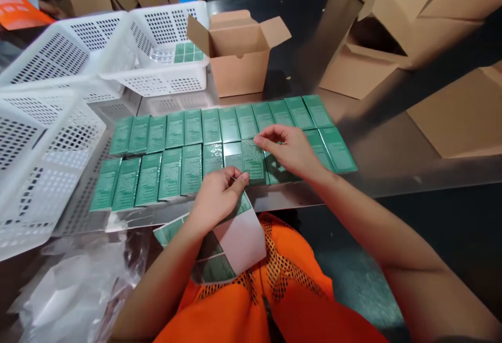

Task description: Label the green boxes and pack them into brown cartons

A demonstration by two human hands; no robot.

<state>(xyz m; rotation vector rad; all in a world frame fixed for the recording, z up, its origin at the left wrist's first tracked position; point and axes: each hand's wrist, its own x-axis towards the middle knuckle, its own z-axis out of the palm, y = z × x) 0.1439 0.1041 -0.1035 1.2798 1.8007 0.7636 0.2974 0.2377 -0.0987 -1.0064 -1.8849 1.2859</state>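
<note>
Two rows of green wrapped boxes [184, 136] lie side by side on the metal table [392, 144]. My left hand [217, 196] pinches the near end of one green box [253, 161] in the front row. My right hand [290, 147] rests its fingertips on the far end of that same box. Under my left wrist, on my lap, lies a sheet of green and white labels [231, 243].
White perforated baskets [157, 45] stand at the left and back left; one holds more green boxes. An open cardboard carton [235, 55] stands behind the rows. More cartons [384, 45] lie at the right. Clear plastic wrapping [74, 285] piles up at lower left.
</note>
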